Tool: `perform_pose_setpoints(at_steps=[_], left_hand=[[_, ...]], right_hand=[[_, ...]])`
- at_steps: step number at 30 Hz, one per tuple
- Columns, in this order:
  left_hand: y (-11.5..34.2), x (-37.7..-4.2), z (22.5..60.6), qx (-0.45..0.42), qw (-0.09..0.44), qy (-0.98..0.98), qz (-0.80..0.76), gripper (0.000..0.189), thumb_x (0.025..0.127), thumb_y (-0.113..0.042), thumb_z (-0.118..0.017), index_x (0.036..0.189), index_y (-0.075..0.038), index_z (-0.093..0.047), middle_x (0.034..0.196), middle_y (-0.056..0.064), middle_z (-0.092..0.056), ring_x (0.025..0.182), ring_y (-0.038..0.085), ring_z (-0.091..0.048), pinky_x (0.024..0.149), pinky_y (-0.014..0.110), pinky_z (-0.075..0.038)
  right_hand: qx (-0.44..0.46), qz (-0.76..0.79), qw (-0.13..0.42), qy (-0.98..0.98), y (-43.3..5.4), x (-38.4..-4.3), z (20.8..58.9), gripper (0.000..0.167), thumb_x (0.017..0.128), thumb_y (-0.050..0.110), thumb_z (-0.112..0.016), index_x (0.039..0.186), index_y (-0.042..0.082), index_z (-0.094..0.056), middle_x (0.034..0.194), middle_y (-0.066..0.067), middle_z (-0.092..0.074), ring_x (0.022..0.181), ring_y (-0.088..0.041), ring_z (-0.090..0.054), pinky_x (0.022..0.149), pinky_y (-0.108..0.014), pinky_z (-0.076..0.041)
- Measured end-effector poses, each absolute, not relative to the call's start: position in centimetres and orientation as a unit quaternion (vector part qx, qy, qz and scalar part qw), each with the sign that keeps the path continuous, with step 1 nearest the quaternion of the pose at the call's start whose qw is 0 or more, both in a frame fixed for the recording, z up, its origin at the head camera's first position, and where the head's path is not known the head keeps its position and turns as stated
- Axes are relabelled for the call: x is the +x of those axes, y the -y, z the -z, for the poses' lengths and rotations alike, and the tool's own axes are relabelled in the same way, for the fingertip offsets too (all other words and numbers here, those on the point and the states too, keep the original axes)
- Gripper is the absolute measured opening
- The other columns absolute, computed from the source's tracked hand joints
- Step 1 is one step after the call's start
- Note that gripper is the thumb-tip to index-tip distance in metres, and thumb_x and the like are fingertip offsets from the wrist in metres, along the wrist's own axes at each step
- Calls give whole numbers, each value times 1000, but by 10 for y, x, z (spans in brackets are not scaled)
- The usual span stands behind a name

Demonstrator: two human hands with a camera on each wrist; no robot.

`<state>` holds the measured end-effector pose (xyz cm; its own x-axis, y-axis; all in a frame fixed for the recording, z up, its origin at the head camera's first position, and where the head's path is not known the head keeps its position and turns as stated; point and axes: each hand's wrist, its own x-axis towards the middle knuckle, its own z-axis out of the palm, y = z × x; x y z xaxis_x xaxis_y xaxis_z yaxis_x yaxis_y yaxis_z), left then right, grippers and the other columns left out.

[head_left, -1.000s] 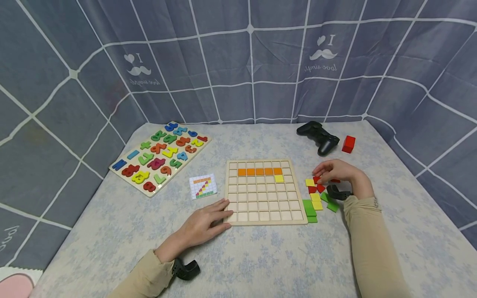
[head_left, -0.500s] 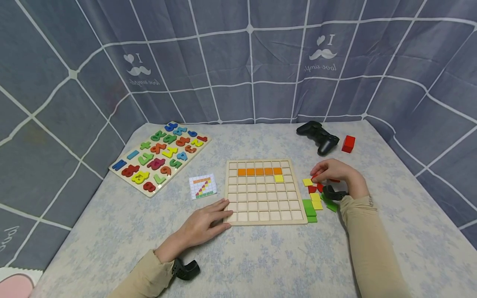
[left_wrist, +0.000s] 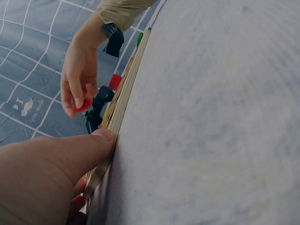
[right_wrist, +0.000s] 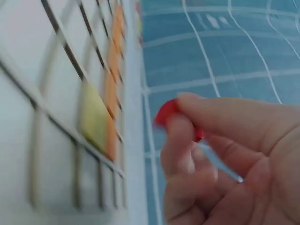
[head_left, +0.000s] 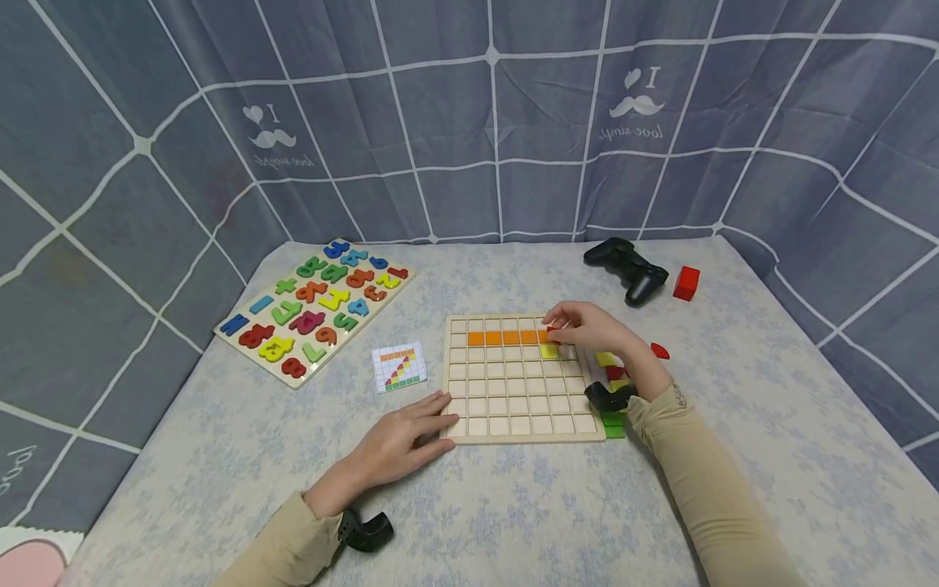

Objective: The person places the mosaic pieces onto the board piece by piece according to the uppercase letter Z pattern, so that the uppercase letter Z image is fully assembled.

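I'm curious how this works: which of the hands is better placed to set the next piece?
Probably the right hand: it pinches a red piece above the grid board, while the left hand touches the board's edge.

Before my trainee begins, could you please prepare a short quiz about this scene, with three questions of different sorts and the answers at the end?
1. True or false: the right hand pinches a red piece.

2. In the head view, where is the card?
A) On the board
B) Left of the board
C) Behind the controller

3. Fill the gap: on the board, the visible tile just below the orange row is ____.

Key: 1. True; 2. B; 3. yellow.
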<state>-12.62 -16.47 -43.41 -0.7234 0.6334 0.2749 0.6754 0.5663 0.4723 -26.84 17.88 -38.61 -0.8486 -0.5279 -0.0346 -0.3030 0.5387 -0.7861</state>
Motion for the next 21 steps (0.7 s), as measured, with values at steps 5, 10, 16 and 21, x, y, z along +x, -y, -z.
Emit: perform_pose_setpoints(at_steps=[5,10,16,21], left_hand=[[165,-126,434,-368,34,886,281,41,92,-32,-62,125,-9,-62,141,13,-45,132,25,-38,105,36,-38],[165,-127,434,-370,35,886,276,41,92,-32,-62,125,-9,-62,140,13,-46,132,24,-38,104,37,-38],[165,-127,434,-371,40,885,277,40,91,-31,-63,125,-9,-63,140,14,-46,132,25,-39,104,36,-38],[165,-127,434,-371,38,885,277,40,91,-31,-62,125,-9,-62,140,14,-46,132,26,-39,104,38,-39]], right_hand=[[-244,428,135,-860,-159,-267,398,19,93,13,-59,106,0,-65,90,-7,-65,80,-22,-60,71,-34,-47],[-233,388,122,-883,-154,-264,406,12,89,16,-66,97,7,-70,84,0,-68,79,-17,-61,69,-33,-47],[-237,359,99,-897,-153,-262,408,12,88,14,-68,96,7,-73,91,-4,-64,79,-20,-56,69,-35,-46],[-239,368,108,-892,-159,-263,402,25,86,13,-70,109,4,-69,102,-12,-58,83,-23,-52,71,-36,-46]])
